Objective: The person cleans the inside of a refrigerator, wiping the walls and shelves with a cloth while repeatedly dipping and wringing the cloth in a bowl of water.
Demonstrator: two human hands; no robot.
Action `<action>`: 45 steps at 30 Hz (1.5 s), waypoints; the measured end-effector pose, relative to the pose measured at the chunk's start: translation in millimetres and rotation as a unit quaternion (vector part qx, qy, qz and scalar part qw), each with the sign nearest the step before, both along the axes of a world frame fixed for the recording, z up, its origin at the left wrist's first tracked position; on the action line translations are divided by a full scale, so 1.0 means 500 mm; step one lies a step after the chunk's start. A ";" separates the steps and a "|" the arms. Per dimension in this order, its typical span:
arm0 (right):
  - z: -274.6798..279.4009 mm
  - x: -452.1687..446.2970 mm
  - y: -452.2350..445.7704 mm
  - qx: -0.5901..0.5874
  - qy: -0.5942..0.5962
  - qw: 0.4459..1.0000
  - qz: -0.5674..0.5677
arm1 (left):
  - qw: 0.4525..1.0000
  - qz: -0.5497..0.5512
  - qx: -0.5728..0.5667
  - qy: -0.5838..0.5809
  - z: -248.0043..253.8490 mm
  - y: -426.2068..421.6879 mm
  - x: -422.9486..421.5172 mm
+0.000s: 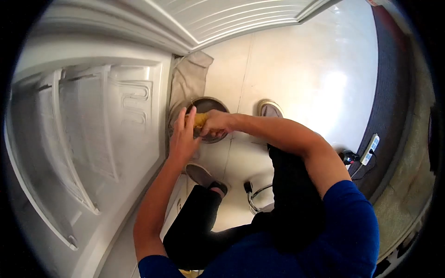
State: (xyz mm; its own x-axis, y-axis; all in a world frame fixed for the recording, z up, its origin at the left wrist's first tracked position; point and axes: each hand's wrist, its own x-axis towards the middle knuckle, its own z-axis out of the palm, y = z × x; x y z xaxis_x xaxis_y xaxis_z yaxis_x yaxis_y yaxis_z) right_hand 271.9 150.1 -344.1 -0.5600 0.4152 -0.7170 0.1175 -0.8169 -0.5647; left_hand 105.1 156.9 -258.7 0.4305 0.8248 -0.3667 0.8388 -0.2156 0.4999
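Observation:
Over a round dark metal pan [213, 103] on the floor, both hands are close together. My right hand [218, 123] has its fingers wrapped round a crumpled yellow cloth [200, 119]. Just left of it is my left hand [182, 136], its fingers stretched and apart beside the cloth's end. Whether those fingertips touch the cloth I cannot tell. The hands and cloth hide part of the pan. A greyish-beige rag [191, 76] lies on the floor behind and to the left of the pan, along the foot of the white fridge [153, 69].
The fridge interior with its shelf racks [76, 139] fills the left side, and a ribbed white door panel [232, 16] spans the top. My shoes [201, 175] flank the pan. A hose-like metal tube [251, 202] lies between my legs. Rightward are a power strip [369, 149] and a dark mat [387, 83].

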 end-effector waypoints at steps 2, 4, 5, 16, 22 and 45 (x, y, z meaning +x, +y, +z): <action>-0.019 -0.011 -0.014 -0.127 0.096 0.985 -0.073 | 0.961 -0.221 0.158 0.041 -0.013 -0.005 -0.014; -0.028 -0.023 -0.024 -0.179 0.221 0.959 -0.016 | 0.953 -0.240 0.185 0.015 -0.021 -0.014 -0.008; -0.028 -0.025 -0.031 -0.181 0.218 0.959 -0.022 | 0.952 -0.242 0.188 0.020 -0.038 -0.019 -0.016; 0.009 -0.024 -0.007 0.363 -0.090 0.921 0.114 | 0.945 -0.234 0.104 0.202 -0.062 0.037 -0.005; -0.006 -0.030 -0.023 0.420 -0.143 0.888 0.124 | 0.966 -0.156 0.018 0.204 -0.062 0.022 0.007; -0.041 -0.017 -0.007 0.773 -0.182 0.600 0.094 | 0.867 0.331 -0.370 -0.041 -0.092 -0.053 -0.014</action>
